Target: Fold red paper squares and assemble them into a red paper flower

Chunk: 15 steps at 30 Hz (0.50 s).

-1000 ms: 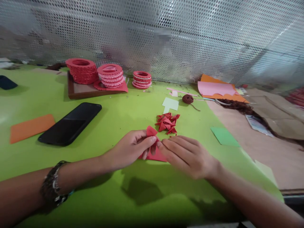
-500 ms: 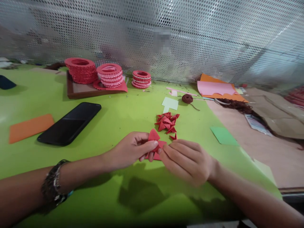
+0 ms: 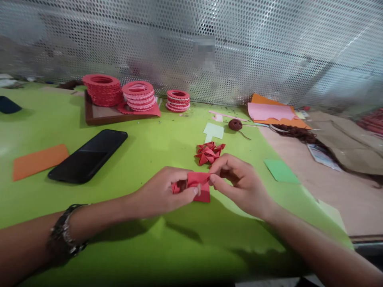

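- Left hand [image 3: 163, 192] is curled in, thumb and fingers pinching the left end of a small red paper [image 3: 197, 183], low over the green table [image 3: 143, 151].
- Right hand [image 3: 239, 184] meets it from the other side, fingertips closed on the paper's upper right edge, the other fingers tucked under.
- The red paper sits between the two hands, near the middle of the table's front half; its lower corner hangs down close to the surface, and whether it touches the table is hard to say.
- Just beyond the hands, a little pile of folded red paper pieces [image 3: 209, 153], apart from the piece being held.
- Further back, a pale green scrap [image 3: 214, 130] and a small ball of brown string [image 3: 235, 124] beside it.
- Off to the left, a black phone [image 3: 89, 155] lies flat, screen dark, with an orange card [image 3: 38, 161] further left.
- At the back, a brown tray [image 3: 98, 115] carries two stacks of red paper rings [image 3: 103, 88]; a third, shorter stack stands just right of the tray.
- To the right, a green card [image 3: 281, 170] lies near the table's edge, and pink and orange sheets [image 3: 271, 111] rest by the perforated metal screen [image 3: 269, 48].
- A bracelet [image 3: 64, 239] shows on the left wrist.
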{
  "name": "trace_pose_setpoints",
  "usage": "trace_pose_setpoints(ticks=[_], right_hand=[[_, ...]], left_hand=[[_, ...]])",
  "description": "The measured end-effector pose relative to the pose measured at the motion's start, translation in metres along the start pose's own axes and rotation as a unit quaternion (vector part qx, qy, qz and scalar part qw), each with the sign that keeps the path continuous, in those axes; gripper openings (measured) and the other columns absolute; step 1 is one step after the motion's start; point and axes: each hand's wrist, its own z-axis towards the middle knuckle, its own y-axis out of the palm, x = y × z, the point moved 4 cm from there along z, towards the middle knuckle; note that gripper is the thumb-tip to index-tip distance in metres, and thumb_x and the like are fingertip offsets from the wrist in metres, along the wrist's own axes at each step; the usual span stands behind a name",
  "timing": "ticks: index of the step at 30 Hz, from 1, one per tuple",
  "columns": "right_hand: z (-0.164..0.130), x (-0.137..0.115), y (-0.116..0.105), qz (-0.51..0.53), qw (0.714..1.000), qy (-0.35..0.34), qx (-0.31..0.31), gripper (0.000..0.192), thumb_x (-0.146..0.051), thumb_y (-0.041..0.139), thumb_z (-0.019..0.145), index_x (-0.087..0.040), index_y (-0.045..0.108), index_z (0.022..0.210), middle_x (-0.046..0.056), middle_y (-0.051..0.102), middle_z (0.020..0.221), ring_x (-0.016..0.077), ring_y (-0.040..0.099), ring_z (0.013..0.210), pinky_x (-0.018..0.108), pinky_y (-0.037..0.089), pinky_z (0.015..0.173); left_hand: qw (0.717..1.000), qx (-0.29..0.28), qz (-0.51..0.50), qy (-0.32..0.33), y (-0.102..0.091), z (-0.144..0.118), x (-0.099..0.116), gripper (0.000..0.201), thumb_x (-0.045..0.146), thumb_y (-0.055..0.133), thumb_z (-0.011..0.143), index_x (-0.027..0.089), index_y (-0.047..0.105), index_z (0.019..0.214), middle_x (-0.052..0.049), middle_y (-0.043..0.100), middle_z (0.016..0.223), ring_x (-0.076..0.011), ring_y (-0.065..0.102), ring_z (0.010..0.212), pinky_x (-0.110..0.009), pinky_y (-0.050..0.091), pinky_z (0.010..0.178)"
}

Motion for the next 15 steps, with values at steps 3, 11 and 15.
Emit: trace_pose_setpoints(ticks=[3, 11, 15], right_hand=[[0.0, 0.006, 0.004, 0.119, 0.99, 0.066, -0.025, 0.007, -0.013, 0.048, 0.081, -0.018, 0.045, 0.077, -0.004, 0.052, 0.059, 0.0069, 0.049, 0.052, 0.018, 0.04, 0.047], [-0.002, 0.007, 0.014, 0.191, 0.975, 0.085, -0.073, 0.007, -0.014, 0.047, 0.083, -0.018, 0.041, 0.084, -0.003, 0.055, 0.062, 0.0079, 0.053, 0.055, 0.02, 0.044, 0.05], [-0.002, 0.003, 0.011, 0.11, 0.993, 0.03, -0.042, 0.011, -0.015, 0.053, 0.08, -0.018, 0.045, 0.086, -0.002, 0.053, 0.071, 0.0081, 0.052, 0.063, 0.02, 0.044, 0.055]], left_hand=[[1.0, 0.004, -0.014, -0.006, -0.004, 0.0, 0.0, 0.025, 0.023, 0.04, 0.083, 0.014, 0.053, 0.063, 0.003, 0.052, 0.057, -0.008, 0.042, 0.047, -0.019, 0.029, 0.043], [0.993, 0.022, -0.118, 0.011, -0.002, 0.0, -0.004, 0.034, 0.028, 0.029, 0.089, 0.016, 0.05, 0.065, 0.004, 0.051, 0.054, -0.0074, 0.043, 0.047, -0.018, 0.034, 0.045], [0.994, -0.005, -0.111, 0.013, 0.001, -0.002, -0.001, 0.039, 0.029, 0.023, 0.09, 0.016, 0.048, 0.062, 0.004, 0.049, 0.053, -0.008, 0.043, 0.047, -0.019, 0.034, 0.048]])
